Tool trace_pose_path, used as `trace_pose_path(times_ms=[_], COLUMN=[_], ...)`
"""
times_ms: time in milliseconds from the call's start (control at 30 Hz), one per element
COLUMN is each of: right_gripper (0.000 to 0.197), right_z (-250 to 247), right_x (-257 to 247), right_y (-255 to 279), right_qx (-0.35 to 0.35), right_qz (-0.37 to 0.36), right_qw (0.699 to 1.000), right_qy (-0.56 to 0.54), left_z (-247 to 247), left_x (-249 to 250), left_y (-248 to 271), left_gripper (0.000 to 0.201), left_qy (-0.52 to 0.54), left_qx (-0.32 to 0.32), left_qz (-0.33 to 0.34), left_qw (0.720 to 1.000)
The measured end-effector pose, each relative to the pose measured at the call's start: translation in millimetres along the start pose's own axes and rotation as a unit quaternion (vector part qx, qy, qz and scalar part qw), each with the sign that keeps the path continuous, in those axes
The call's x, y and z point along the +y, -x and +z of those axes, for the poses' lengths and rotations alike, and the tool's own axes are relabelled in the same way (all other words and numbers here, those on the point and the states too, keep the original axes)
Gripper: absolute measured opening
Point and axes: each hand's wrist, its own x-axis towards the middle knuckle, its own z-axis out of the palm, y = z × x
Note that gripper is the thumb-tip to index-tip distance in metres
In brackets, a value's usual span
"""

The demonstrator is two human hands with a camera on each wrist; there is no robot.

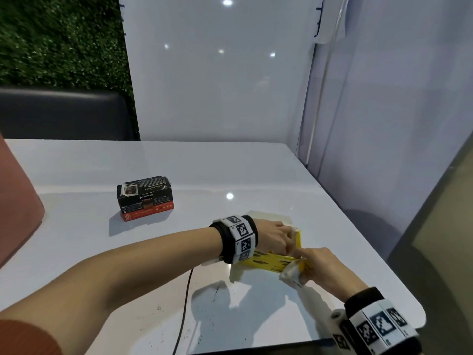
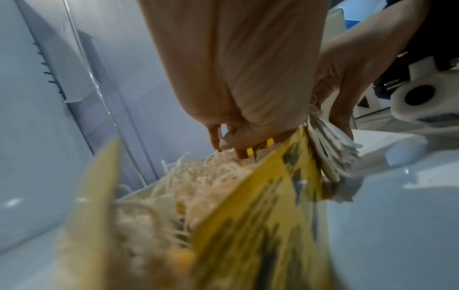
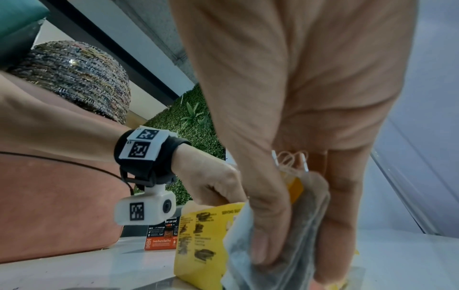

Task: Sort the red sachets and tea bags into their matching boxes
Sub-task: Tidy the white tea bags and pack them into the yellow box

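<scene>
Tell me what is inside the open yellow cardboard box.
Inside the yellow cardboard box lie tangled white tea bag strings and yellow paper tags. The bags beneath are blurred, and the box's bottom is covered.

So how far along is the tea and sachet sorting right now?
Nearly done, it seems: no loose items show on the white table. The black-and-red box stands apart, looking closed. In hand: the right hand grips a bundle of tea bags at the yellow box, where the left hand is. Left: seating those.

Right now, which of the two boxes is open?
The yellow box, the one both hands are working at. Its top gapes, showing stringy tea bags inside in the left wrist view. The black and red box sits apart, alone on the table with its top closed.
</scene>
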Motion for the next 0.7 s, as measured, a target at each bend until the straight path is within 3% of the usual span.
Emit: trace_pose_path(times_ms=[133, 200, 267, 433, 700], right_gripper=[0.037, 0.050, 0.047, 0.028, 0.040], right_z=[-2.0, -1.6, -1.0, 1.3, -11.3], right_x=[-6.8, -6.3, -6.0, -2.9, -10.1], right_y=[1.4, 0.1, -0.9, -2.7, 10.3], right_qx=[0.004, -0.006, -0.009, -0.009, -0.007], right_qz=[0.001, -0.008, -0.003, 0.016, -0.020], right_qw=[1.000, 0.998, 0.997, 0.997, 0.997], right_qy=[0.005, 0.062, 0.071, 0.071, 0.078], left_z=[3.8, -0.5, -3.5, -2.0, 9.1], left_x=[2.0, 6.0, 9.3, 9.6, 12.0], left_y=[6.1, 11.0, 12.3, 17.2, 28.7], left_gripper=[0.035, 0.041, 0.044, 0.039, 0.042], left_qy=[-0.023, 0.043, 0.098, 0.109, 0.183], left_qx=[0.088, 0.089, 0.091, 0.060, 0.058], left_qz=[0.031, 0.018, 0.010, -0.014, -0.044], left_qw=[0.995, 0.995, 0.991, 0.992, 0.980])
